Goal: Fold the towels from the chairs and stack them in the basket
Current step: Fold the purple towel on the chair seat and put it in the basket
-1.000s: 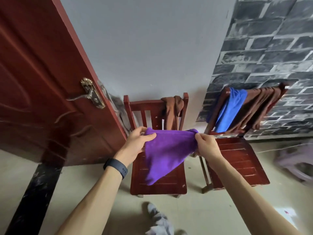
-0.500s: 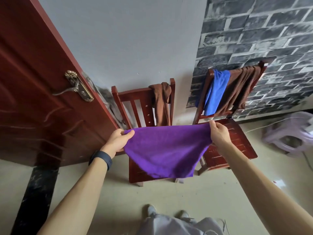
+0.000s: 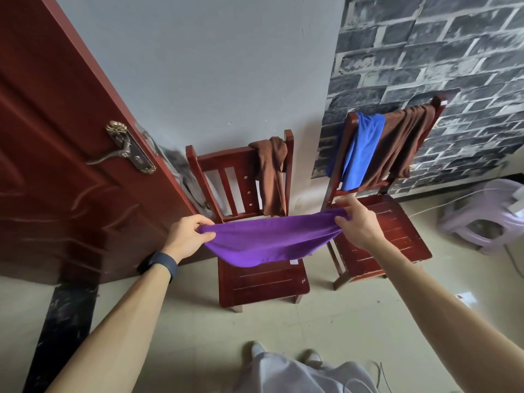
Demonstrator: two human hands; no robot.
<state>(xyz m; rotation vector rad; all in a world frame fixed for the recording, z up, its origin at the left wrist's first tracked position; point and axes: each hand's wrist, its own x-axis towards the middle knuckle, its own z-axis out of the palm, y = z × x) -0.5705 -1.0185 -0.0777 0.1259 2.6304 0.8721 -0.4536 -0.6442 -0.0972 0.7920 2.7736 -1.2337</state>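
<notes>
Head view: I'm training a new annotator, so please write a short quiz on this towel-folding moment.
1. True or false: the left hand and the right hand both grip the purple towel.
2. On the right chair, what hangs beside the blue towel? A) brown towel B) white towel C) nothing
3. Fill in: on the left chair, the lone towel is ___.
Key: 1 true; 2 A; 3 brown.
</notes>
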